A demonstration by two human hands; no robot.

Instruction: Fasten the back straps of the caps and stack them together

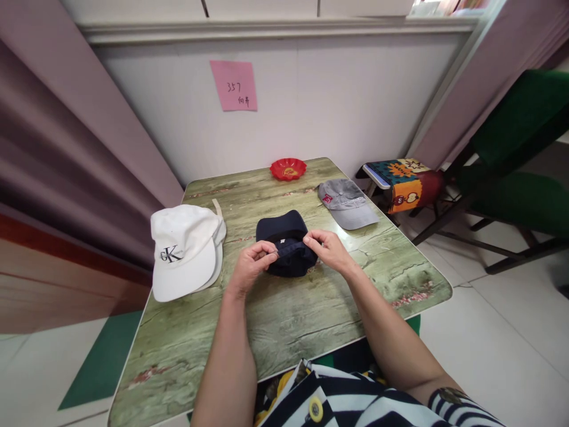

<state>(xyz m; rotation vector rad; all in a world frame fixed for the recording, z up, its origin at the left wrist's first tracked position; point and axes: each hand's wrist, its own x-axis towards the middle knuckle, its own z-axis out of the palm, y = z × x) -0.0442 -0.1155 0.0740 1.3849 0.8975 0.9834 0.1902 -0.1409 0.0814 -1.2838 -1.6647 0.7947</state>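
Note:
A dark navy baseball cap [290, 261] lies on the wood-patterned table with its brim pointing away from me and its inner side partly showing. My left hand [254, 264] pinches the cap's edge on the left, fingers closed. On the right edge, my right hand [328, 248] grips the cap between thumb and fingers. A small white tag shows inside the cap, between the hands. To the left sit stacked white caps [186, 249], the top one with black "CK" lettering. A grey cap [348, 201] with a red patch rests at the right edge of the table.
A red scalloped dish [288, 169] stands at the table's [302, 320] far edge. Beyond is a white wall with a pink note [234, 86]. On the right are a stool with a patterned cover [400, 181] and a green chair [520, 154]. A mauve curtain [89, 107] hangs left.

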